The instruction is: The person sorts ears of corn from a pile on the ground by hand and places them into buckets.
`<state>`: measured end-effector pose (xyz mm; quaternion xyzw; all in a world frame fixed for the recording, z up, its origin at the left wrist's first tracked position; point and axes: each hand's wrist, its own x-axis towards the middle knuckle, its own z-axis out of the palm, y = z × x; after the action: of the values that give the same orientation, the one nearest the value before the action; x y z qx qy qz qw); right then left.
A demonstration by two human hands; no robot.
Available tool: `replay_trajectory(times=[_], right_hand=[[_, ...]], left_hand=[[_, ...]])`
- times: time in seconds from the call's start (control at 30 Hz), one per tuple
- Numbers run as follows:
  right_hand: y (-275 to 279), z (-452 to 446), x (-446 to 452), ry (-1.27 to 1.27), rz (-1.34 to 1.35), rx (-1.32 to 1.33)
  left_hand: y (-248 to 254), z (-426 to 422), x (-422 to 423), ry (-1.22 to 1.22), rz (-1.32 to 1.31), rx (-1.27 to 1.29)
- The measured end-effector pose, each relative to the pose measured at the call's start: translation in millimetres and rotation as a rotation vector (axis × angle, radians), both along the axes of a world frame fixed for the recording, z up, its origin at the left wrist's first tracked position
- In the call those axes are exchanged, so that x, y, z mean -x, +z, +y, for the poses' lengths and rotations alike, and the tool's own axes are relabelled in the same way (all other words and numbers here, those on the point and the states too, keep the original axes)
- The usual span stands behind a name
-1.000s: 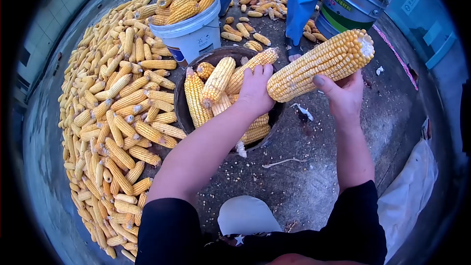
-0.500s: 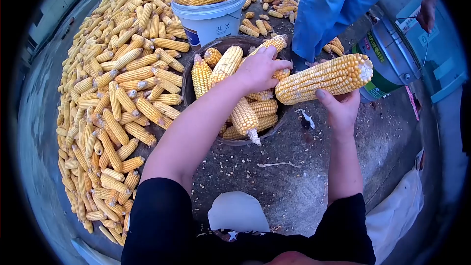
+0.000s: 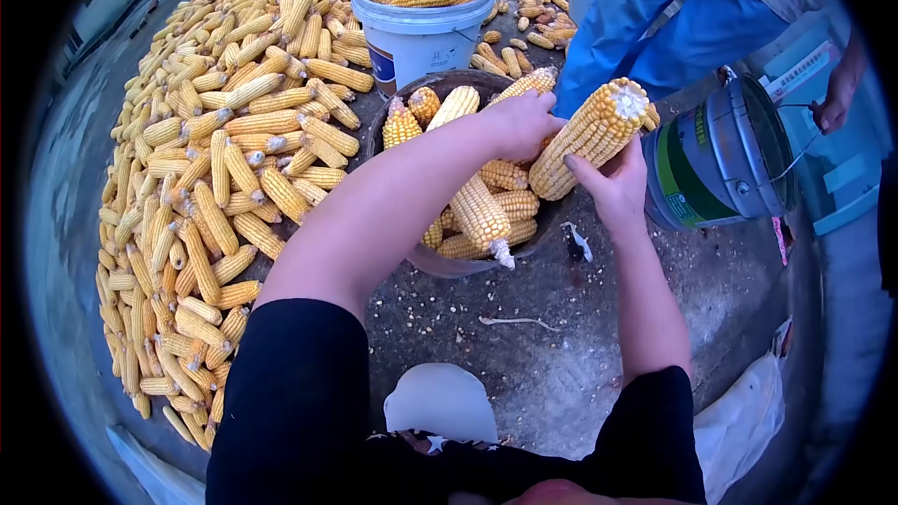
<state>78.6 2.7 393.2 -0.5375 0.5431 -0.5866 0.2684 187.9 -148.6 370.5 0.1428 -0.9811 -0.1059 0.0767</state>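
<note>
My right hand (image 3: 613, 189) is closed around a thick yellow corn cob (image 3: 591, 138), thumb on the near side. The cob tilts up, its pale broken end towards the top right. My left hand (image 3: 522, 124) reaches over the round tub (image 3: 451, 268) and lies on the corn cobs in it. Its fingertips are hidden among them, so their grip does not show. One cob (image 3: 482, 217) beside my left wrist hangs its pointed tip over the tub's near rim. Another cob (image 3: 531, 84) sticks out just beyond my left fingers.
A large corn heap (image 3: 224, 196) covers the floor at left. A white bucket (image 3: 421, 42) full of cobs stands behind the tub. At right, a person in blue trousers (image 3: 645, 19) holds a green-and-grey bucket (image 3: 697, 164) by its handle. A white sack (image 3: 744, 430) lies at lower right.
The cob in my right hand has swung from nearly level to steeply tilted, and that hand has moved slightly left. The other person's bucket has tipped and shifted. My left hand stays over the tub.
</note>
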Motion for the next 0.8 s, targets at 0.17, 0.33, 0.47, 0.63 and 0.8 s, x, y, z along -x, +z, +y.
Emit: replay_trajectory(times=[0.17,0.33,0.47,0.63,0.8], right_hand=[[-22.8,-16.1,-25.6,-0.020,0.562,0.007],[-41.8,-35.3,-33.1,-0.066,0.620,-0.008],[-53.4,-37.4,-60.8,-0.055,0.999,-0.065],[-74.9,-41.6,-23.8,0.037,0.936,-0.086],[-22.8,-52.5,-11.1,0.102,0.709,-0.227]], left_hand=[[-22.0,-5.8,-38.5,0.059,-0.021,-0.257],[7.2,66.9,-121.2,0.097,0.154,0.194],[18.4,96.8,-252.2,0.175,0.313,0.033],[-47.3,168.0,-524.3,1.023,-0.034,-0.157],[-163.5,379.7,-711.2,1.677,-0.525,-0.499]])
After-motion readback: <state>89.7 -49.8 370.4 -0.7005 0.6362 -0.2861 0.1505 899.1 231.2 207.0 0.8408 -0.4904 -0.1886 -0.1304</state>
